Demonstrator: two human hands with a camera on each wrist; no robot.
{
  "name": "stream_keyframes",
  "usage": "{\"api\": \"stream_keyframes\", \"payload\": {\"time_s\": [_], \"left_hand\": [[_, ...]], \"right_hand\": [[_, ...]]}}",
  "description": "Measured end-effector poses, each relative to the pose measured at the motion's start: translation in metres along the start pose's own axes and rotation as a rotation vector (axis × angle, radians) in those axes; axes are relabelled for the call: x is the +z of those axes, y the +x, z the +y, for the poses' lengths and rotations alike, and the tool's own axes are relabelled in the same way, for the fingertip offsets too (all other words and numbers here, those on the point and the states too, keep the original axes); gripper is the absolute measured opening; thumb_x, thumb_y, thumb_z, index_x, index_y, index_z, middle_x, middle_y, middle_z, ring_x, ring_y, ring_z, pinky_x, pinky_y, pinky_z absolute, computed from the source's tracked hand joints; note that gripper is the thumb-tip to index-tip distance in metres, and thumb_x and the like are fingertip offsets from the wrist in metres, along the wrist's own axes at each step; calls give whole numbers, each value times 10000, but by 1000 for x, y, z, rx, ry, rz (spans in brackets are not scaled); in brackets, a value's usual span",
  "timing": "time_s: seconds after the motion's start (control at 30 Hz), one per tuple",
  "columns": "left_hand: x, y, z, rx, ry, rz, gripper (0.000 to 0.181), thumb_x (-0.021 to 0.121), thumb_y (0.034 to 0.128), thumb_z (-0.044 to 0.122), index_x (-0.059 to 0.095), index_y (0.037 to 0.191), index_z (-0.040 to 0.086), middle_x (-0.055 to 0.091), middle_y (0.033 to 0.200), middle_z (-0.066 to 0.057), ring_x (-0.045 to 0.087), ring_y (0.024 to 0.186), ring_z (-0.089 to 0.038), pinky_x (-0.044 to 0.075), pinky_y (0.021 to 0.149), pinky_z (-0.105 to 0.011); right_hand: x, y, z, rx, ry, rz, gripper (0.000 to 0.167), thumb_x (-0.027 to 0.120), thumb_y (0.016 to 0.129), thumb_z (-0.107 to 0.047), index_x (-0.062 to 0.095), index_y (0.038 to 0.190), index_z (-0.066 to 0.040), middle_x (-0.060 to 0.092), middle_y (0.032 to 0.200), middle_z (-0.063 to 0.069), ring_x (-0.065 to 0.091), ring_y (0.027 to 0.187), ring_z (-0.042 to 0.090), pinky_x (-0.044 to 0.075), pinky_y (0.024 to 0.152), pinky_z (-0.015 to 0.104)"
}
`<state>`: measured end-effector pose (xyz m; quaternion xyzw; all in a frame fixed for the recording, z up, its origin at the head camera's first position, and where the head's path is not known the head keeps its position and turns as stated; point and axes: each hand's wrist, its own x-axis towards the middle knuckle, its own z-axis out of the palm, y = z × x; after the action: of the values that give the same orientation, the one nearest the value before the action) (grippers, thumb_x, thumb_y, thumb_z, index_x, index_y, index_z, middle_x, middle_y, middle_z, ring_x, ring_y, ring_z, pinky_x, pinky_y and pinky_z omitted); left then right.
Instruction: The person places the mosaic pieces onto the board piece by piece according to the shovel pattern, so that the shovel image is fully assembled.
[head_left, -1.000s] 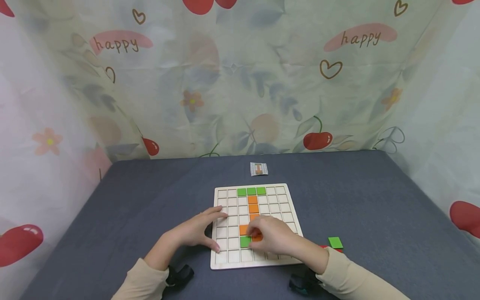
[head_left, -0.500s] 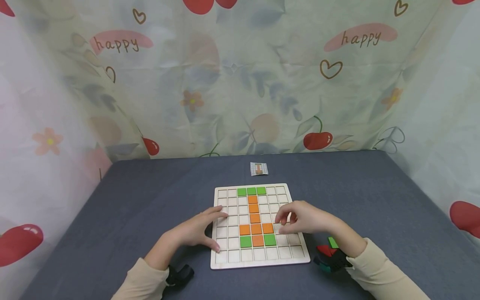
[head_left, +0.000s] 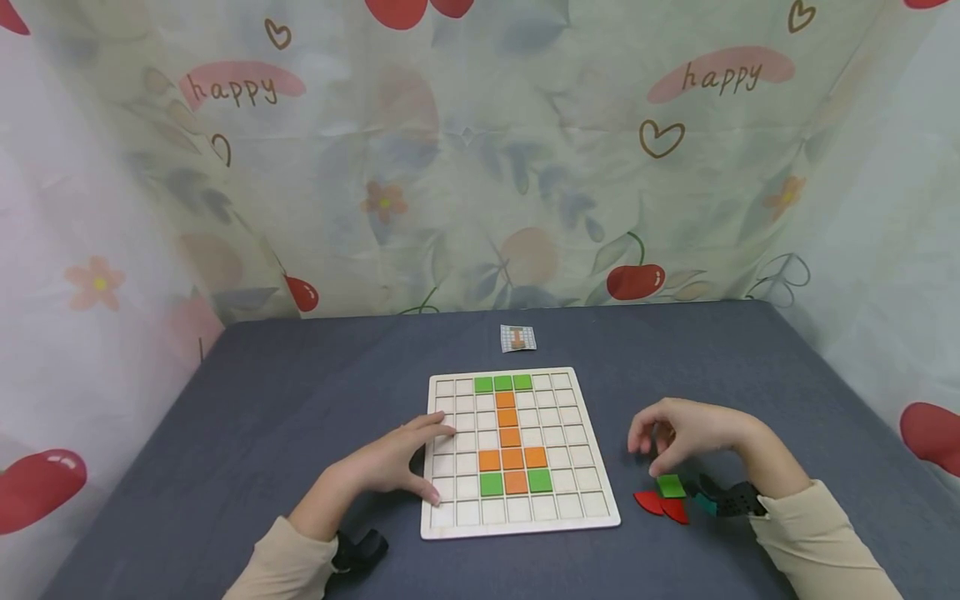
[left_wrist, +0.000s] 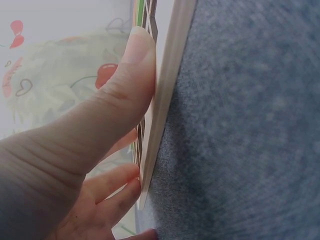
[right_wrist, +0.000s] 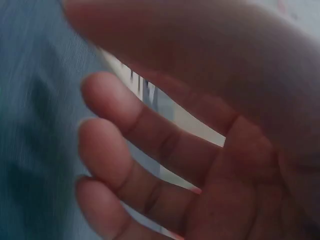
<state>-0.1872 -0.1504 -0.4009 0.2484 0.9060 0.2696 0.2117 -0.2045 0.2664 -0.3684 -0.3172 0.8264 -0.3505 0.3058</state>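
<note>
A pale grid board (head_left: 585, 508) lies on the dark tablecloth. Three green tiles (head_left: 502, 382) fill part of its top row, with a column of orange tiles (head_left: 507, 417) below. Two more orange tiles flank the column lower down, and a green tile (head_left: 491, 483) sits on each side of its foot. My left hand (head_left: 386, 461) rests on the board's left edge, thumb and fingers spread; the left wrist view shows the thumb (left_wrist: 137, 55) on the rim. Right of the board, my right hand (head_left: 693, 433) hovers with loosely bent fingers, nothing seen in them, just above a loose green tile (head_left: 671, 487).
Red pieces (head_left: 675, 511) with curved edges lie beside the loose green tile. A small pattern card (head_left: 518, 338) lies behind the board. Printed curtains (head_left: 465, 167) stand around the table's back and sides. A dark device (head_left: 731, 497) is strapped at the right wrist.
My right hand has left the board and moved right, over the loose pieces. An orange tile and a green tile on the column's right, covered earlier, now show. The left hand has stayed put.
</note>
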Motion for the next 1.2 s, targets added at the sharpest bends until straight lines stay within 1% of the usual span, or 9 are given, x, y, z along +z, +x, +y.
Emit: {"api": "stream_keyframes", "payload": {"time_s": [0.07,0.17,0.23,0.33,0.53,0.9,1.2], "left_hand": [[0,0,0,0,-4,-2,853,830,655,335,435,1384,137,215,1546,-147,224,1411,-385,255,1079,-583],[0,0,0,3,-7,-2,851,831,656,335,435,1383,136,216,1545,-149,223,1411,-386,255,1080,-582],[1,0,-1,6,-7,-3,850,830,657,337,436,1382,132,217,1545,-151,223,1412,-385,256,1080,-581],[1,0,-1,10,-6,-3,851,830,656,341,437,1381,132,216,1545,-152,222,1412,-384,259,1080,-579],[1,0,-1,10,-3,-5,853,828,656,348,435,1383,137,211,1547,-148,221,1413,-382,259,1079,-580],[0,0,-1,6,0,-6,852,826,659,350,432,1385,142,213,1548,-144,225,1412,-382,258,1079,-581],[0,1,-2,8,4,-7,858,823,659,362,428,1388,142,214,1547,-142,228,1411,-378,260,1080,-578]], "right_hand": [[-3,-5,6,15,25,-22,268,758,737,-110,638,945,9,559,814,201,502,607,23,464,574,206],[-5,-12,14,62,51,-50,284,765,709,-79,633,936,29,557,796,131,506,627,32,462,585,204],[-6,-15,16,93,59,-65,294,770,690,-69,631,930,30,555,802,69,503,633,38,456,587,204],[-4,-18,18,116,53,-77,306,782,663,-60,628,916,16,545,792,36,491,615,43,447,572,206],[4,-20,19,122,21,-75,322,790,628,-41,624,903,-37,528,785,12,477,592,31,443,554,204],[11,-20,18,103,-45,-24,321,787,597,-22,593,848,-63,489,739,-10,443,599,24,412,545,200],[12,-16,15,93,-85,6,231,727,634,2,598,814,-63,520,723,-20,457,609,19,416,550,201]]}}
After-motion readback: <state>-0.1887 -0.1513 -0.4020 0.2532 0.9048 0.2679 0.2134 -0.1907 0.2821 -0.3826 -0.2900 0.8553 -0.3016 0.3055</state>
